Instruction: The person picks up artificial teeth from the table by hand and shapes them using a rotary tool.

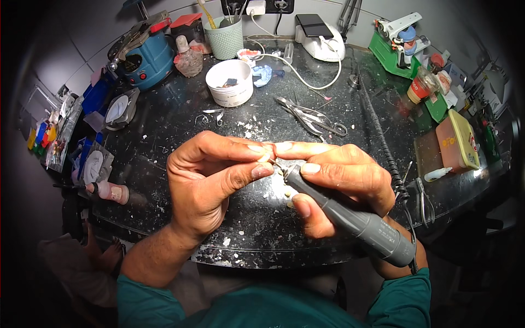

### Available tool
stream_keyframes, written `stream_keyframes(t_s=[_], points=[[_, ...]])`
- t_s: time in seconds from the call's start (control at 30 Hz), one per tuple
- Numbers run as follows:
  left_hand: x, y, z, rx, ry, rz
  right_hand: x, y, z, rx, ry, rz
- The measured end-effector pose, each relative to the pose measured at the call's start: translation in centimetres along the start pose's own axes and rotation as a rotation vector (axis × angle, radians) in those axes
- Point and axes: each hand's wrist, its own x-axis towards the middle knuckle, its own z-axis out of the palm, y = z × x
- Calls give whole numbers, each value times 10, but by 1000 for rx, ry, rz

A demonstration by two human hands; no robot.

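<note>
My right hand (350,175) is wrapped around a grey rotary handpiece (361,218), its tip pointing up and to the left. A thin bur (276,163) projects from that tip towards my left fingers. With thumb and forefinger, my left hand (205,175) pinches a tiny pale piece (266,157), mostly covered by the fingertips and too small to name. The bur's end meets or nearly meets this piece; I cannot tell which. My right forefinger reaches across to the left fingertips. From the handpiece's rear end, a cord (414,265) runs off past my right forearm.
White debris litters the black worktop (164,202). Beyond my hands are a white tub (229,87), pliers and scissors (309,116), and a dental model (249,54). A blue machine (142,60) stands far left, a pink bottle (113,192) nearer. On the right are green trays (385,54) and a lidded box (456,142).
</note>
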Motion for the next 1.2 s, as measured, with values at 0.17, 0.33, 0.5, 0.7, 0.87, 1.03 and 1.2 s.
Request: stream_keyframes(t_s=[0.17, 0.33, 0.5, 0.7, 0.87, 1.03, 1.2], points=[[1, -3, -3, -65, -26, 45, 0, 2, -2, 8, -7, -16], [0, -3, -2, -42, -36, 64, 1, 3, -2, 14, -15, -33], [1, -3, -3, -24, -38, 73, 3, 3, -1, 10, 2, -27], [1, -4, -4, -18, -46, 91, 3, 2, 0, 14, -15, -22], [0, -3, -2, -41, -39, 62, 2, -1, -1, -4, -7, -20], [-1, -1, -2, -16, -35, 51, 2, 3, -1, -1, -24, -50], [9, 4, -10, 15, -7, 17, 4, 7, 6, -17, 98, -12]])
